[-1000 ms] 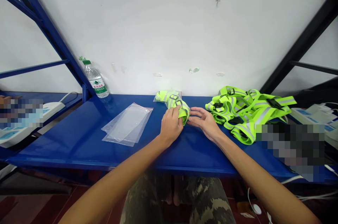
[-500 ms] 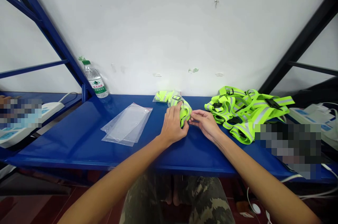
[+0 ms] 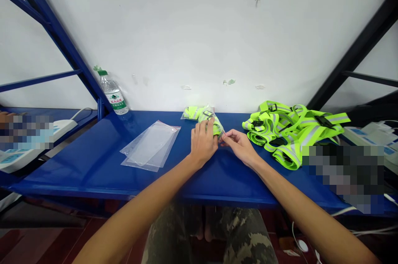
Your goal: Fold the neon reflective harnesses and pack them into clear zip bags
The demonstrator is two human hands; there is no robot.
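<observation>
A folded bright-yellow reflective strap vest lies in a clear plastic bag at the middle of the blue table. My left hand curls over its near-left side, fingers bent on the bundle and the thumb partly hidden. With thumb and forefinger together, my right hand pinches the bag's near-right edge. Just behind, against the wall, is another bagged yellow bundle. A loose pile of yellow reflective vests with black buckles rests to the right.
Flat clear zip bags lie left of my hands on the blue table. A water bottle leans at the back left by the wall. Power strips sit at both sides, and a blurred dark object lies at the right.
Clear plastic now covers more of the vest's right end. My left hand has shifted slightly left, and my right fingers have drawn the bag edge a little nearer.
</observation>
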